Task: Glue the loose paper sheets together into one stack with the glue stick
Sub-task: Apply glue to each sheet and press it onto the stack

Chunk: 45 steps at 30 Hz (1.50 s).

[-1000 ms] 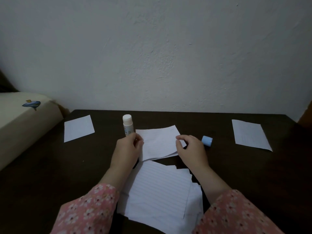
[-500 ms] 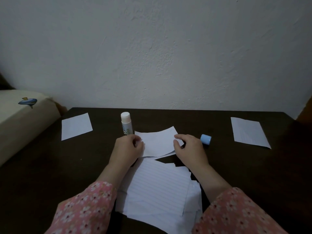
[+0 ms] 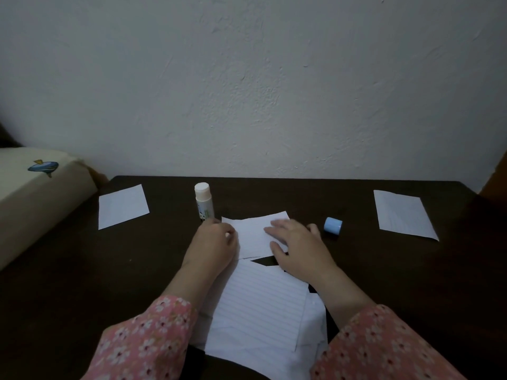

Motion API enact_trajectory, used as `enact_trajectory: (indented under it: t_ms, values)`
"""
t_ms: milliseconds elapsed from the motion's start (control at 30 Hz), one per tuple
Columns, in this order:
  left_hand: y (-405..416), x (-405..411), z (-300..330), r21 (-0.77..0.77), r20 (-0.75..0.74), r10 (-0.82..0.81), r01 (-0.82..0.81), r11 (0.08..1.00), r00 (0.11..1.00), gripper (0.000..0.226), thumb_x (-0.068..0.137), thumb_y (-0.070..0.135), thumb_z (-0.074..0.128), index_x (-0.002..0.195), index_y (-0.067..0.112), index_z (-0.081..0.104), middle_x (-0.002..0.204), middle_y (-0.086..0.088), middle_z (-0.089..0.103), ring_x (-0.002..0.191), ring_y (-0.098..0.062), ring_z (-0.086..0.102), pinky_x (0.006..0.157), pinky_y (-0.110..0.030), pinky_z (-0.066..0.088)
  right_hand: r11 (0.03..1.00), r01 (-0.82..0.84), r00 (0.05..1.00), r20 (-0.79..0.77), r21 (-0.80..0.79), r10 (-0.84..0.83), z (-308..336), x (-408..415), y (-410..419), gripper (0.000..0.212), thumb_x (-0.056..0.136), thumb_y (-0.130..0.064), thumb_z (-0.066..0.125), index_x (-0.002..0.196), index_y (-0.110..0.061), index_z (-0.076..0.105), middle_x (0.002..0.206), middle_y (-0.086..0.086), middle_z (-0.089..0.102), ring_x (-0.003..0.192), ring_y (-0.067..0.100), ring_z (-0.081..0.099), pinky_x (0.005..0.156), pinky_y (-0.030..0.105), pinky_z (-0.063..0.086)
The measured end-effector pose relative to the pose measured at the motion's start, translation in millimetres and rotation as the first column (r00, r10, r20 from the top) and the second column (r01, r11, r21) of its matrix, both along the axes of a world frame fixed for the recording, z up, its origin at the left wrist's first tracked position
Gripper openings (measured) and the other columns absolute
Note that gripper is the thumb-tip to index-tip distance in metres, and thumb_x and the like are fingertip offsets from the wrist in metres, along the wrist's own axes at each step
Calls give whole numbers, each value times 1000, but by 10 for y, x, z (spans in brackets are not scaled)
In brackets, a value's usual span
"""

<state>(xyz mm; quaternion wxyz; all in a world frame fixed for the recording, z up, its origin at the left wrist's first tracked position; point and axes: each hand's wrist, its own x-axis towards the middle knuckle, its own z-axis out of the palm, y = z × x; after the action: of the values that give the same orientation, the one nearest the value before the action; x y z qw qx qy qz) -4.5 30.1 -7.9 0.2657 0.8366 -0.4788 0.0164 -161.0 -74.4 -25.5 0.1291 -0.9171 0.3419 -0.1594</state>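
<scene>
A small stack of white paper sheets [image 3: 253, 233] lies mid-table. My left hand [image 3: 212, 244] holds its left edge with curled fingers. My right hand [image 3: 295, 244] lies flat on top of it, fingers spread, pressing it down. An uncapped white glue stick [image 3: 203, 201] stands upright just behind my left hand. Its blue cap [image 3: 332, 227] lies on its side right of my right hand. Larger lined sheets [image 3: 260, 305] lie loosely piled under my forearms near the front edge. Single loose sheets lie at the far left [image 3: 122, 205] and far right [image 3: 403, 213].
The dark wooden table [image 3: 397, 270] meets a white wall at the back. A cream cushion [image 3: 33, 198] with a small blue print sits beside the table's left edge.
My right hand has let go of the stack's right edge and spread flat on top of it. The stack has settled flat on the table. My left hand stays at its left edge.
</scene>
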Motion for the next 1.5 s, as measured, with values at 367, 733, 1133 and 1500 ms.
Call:
enact_trajectory:
  t_ms: [367,733,1133,1500]
  values:
    - [-298,-190,66,74,124,-247,239,968,961,39,98,28,47,137,23,48,143,6,45,133,-12,37,111,-35,32,999,52,997,-57,-8,-53,59,2,10,53,92,-33,49,144,-25,40,150,-5,30,141,14,19,115,41,14]
    - [-486,-222,-56,373,-26,-292,281,884,956,47,103,36,26,150,35,22,158,15,15,146,-8,10,114,-57,1,993,60,951,-308,105,-25,48,61,17,59,100,-31,24,154,-28,0,161,-9,-7,148,16,-10,116,51,-5]
    - [-519,-314,-124,452,-24,-48,54,891,999,67,98,51,23,154,19,4,161,2,-2,147,-15,-1,115,-53,2,944,294,920,-312,149,-237,35,5,134,73,97,-50,28,154,-17,-4,161,-1,-11,147,17,-13,117,52,-5]
    - [-252,-205,26,377,-11,-346,324,868,938,51,101,39,34,150,29,22,158,9,17,146,-10,10,116,-52,2,994,105,941,-323,-5,-101,64,-39,101,60,101,-48,24,154,-27,7,161,-1,-15,146,21,-19,113,60,-4]
